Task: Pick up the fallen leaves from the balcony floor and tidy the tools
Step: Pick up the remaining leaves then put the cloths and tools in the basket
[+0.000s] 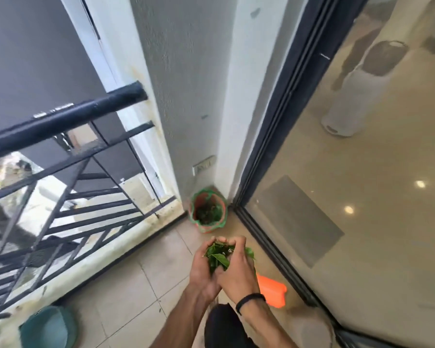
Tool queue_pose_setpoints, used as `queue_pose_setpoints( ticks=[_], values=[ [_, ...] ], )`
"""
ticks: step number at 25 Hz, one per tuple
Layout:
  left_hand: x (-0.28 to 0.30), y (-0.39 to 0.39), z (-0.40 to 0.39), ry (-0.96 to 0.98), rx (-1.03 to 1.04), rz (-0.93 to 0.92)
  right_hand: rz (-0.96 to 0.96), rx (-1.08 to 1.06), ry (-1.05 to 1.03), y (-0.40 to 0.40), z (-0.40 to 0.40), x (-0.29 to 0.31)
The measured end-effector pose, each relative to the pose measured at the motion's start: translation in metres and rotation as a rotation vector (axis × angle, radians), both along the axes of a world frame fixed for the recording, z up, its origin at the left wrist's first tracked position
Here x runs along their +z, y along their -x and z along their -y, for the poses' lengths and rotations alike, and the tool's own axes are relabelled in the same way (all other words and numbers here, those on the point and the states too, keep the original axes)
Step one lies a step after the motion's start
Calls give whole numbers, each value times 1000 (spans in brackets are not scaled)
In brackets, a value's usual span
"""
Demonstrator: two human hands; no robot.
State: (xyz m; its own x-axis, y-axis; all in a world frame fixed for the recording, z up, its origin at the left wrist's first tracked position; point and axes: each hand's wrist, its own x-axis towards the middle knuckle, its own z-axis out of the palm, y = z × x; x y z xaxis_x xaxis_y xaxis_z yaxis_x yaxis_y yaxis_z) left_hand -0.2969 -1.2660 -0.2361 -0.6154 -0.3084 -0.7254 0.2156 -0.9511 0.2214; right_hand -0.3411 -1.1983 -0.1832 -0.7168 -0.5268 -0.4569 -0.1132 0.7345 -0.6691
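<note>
— Containers, please.

— Item one: green-and-orange bag (208, 212), centre of the frame, standing open in the corner where the grey wall (186, 96) meets the glass door (362, 197). I see dark plant matter inside; I cannot tell more than that. Item two: teal bucket (49, 327), lower left of the frame, beside the base of the black railing (60, 159); its contents are not clear to me. Item three: orange plastic object (274, 291), lower centre-right, on the tiled floor (141, 285) beside the door track, partly hidden behind the right wrist.

— And the leaves?

— One bunch of green leaves (217, 256), lower centre of the frame, below the bag and above the floor. I log the left hand (202, 267) and the right hand (236, 267) cupped together, fingers curled round the bunch from both sides, fingertips meeting at the top. A few leaf tips stick out past the right hand. A black band sits on the right wrist.
</note>
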Motion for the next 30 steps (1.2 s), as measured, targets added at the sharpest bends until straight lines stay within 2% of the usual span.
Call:
queue_pose_setpoints(
  ticks=[4, 7, 11, 15, 18, 20, 23, 25, 27, 30],
  values=[
    [-41, 23, 59, 14, -77, 144, 118, -45, -34, 31, 58, -44],
    [-89, 56, 104, -18, -121, 246, 236, -67, -34, 65, 98, -105],
    [-196, 118, 167, -18, -216, 408, 395, -172, -40, 117, 154, -223],
    [-336, 173, 228, 5, -188, 585, 495, -240, 51, 170, 214, -364],
    [-403, 198, 267, -31, -260, 568, 606, -418, 113, 198, 251, -462],
    [-419, 205, 283, -60, -292, 595, 706, -569, 147, 211, 264, -509],
    [-416, 199, 292, -73, -278, 657, 747, -642, 104, 222, 254, -537],
    [-409, 183, 301, -49, -297, 647, 769, -665, 103, 226, 240, -532],
    [-401, 168, 309, -39, -377, 639, 788, -723, 134, 228, 230, -513],
    [-370, 149, 312, 18, -617, 599, 726, -767, 135, 218, 214, -454]
  ],
)
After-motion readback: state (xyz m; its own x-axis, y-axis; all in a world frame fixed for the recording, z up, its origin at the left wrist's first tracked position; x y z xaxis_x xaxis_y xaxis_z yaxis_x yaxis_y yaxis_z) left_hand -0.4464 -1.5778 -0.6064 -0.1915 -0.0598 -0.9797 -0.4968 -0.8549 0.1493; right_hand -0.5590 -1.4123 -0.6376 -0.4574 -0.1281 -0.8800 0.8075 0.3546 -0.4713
